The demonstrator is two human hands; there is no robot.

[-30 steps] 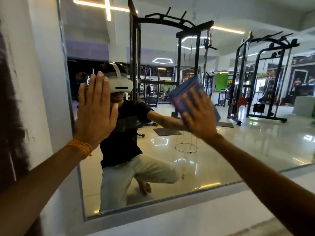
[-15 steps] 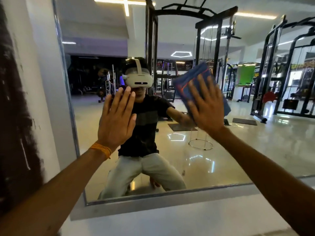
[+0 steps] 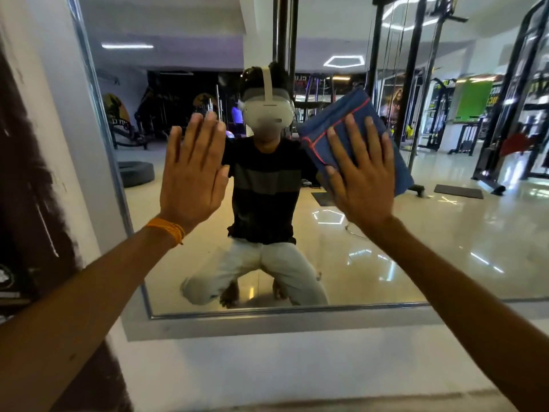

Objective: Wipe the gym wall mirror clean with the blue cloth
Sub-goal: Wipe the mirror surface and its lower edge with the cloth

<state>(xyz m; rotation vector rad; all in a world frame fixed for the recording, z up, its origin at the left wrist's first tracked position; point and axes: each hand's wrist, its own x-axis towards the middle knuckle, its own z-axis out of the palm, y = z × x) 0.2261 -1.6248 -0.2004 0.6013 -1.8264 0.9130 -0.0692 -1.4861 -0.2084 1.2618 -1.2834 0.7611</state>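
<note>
The right hand (image 3: 361,176), fingers spread flat, presses the blue cloth (image 3: 350,120) against the gym wall mirror (image 3: 416,248). The left hand (image 3: 193,173) rests flat beside it, holding nothing.

readable text: none | green sign (image 3: 472,100) in mirror (image 3: 416,248): lettering reversed, too blurred

Bare forearms. Orange thread band (image 3: 165,230) at the wrist of the left hand (image 3: 193,173). Mirrored at twelve o'clock: white headset (image 3: 267,114), black T-shirt (image 3: 264,215) with grey chest stripe, pale grey trousers (image 3: 258,272), bare feet (image 3: 229,296).
</note>
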